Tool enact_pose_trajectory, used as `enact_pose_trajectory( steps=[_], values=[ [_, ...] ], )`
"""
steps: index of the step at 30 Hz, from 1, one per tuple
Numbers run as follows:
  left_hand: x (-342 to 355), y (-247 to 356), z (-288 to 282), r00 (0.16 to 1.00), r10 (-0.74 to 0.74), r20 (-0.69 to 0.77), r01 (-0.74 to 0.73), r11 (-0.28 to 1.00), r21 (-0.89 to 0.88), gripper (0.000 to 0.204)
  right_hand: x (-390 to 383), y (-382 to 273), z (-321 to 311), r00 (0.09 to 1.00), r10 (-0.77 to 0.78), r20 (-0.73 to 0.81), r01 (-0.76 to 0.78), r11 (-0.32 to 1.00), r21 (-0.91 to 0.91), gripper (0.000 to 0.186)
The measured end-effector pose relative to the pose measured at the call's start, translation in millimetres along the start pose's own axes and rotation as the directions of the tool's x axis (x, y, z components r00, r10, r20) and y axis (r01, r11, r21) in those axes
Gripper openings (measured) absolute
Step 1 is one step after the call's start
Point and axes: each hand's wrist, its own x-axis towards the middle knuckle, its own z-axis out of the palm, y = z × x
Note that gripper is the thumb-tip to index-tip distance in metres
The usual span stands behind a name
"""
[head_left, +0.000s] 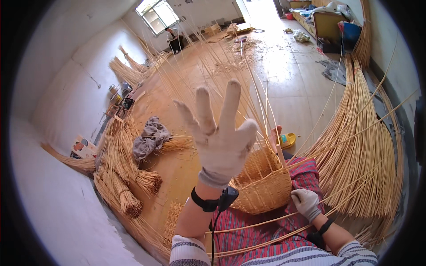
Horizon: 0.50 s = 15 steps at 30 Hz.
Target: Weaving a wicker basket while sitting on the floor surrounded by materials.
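Observation:
My left hand (224, 142), in a white glove with dark smudges, is raised in front of the basket, fingers spread and holding nothing. It hides part of the partly woven wicker basket (262, 190), which rests on my lap with long upright canes rising from its walls. Beside the basket's right side is my right hand (306, 204), also gloved, its fingers curled in and closed. Whatever lies between them is hidden. Long pale wicker strands (262, 221) run across my lap and pass at or under this hand. Striped red cloth (266, 235) covers my legs.
A large fan of loose wicker canes (355, 150) lies on the right. Tied cane bundles (126, 199) and a grey cloth (151, 137) lie on the left. A yellow slipper (288, 140) sits beyond the basket. Another person (174, 40) is at the far wall, near scraps on the floor.

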Motion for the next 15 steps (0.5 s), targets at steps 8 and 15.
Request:
enact_pose_trajectory(
  steps=[8,15],
  values=[
    [2,7,18,0.998,-0.067,0.022,0.068,0.992,-0.104,0.024,3,-4,-7,1.000,0.012,0.023,-0.013,1.000,0.021,0.009],
    [-130,5,16,0.853,-0.522,0.016,0.515,0.836,-0.187,0.035,-1,2,-6,1.000,0.016,0.005,-0.016,1.000,0.019,0.009]
  ],
)
